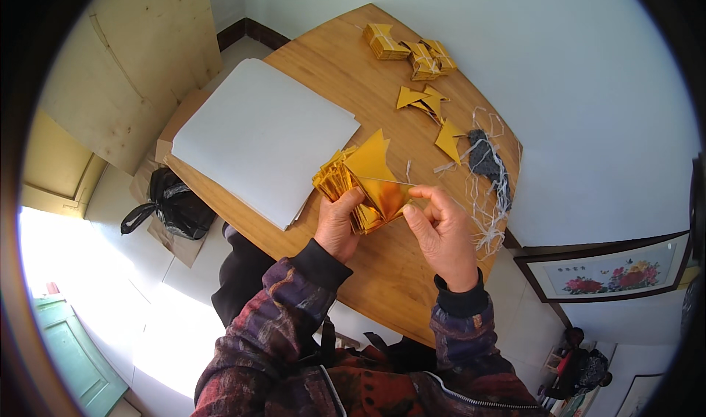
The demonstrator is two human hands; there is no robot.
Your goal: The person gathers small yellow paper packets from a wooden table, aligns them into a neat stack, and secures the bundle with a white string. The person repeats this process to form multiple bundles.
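Head view. Left hand [337, 224]: closing around a fanned stack of gold foil sheets [340, 180], thumb on top, holding it just above the wooden surface [382, 277]. Right hand [440, 233]: pinching the right edge of the top gold sheet [384, 194] between thumb and fingertips, the sheet partly creased into a triangle. Step in hand, judged: folding one sheet while still resting on the stack. Next move calling for a firm crease along the fold and keeping the sheets beneath from slipping.

Lying on the surface: large white paper pad [265, 134] at left; folded gold triangles [426, 102] beyond; tied gold bundles [412, 49] at the far end; loose white string [489, 196] around a dark grey object [482, 156] at right.
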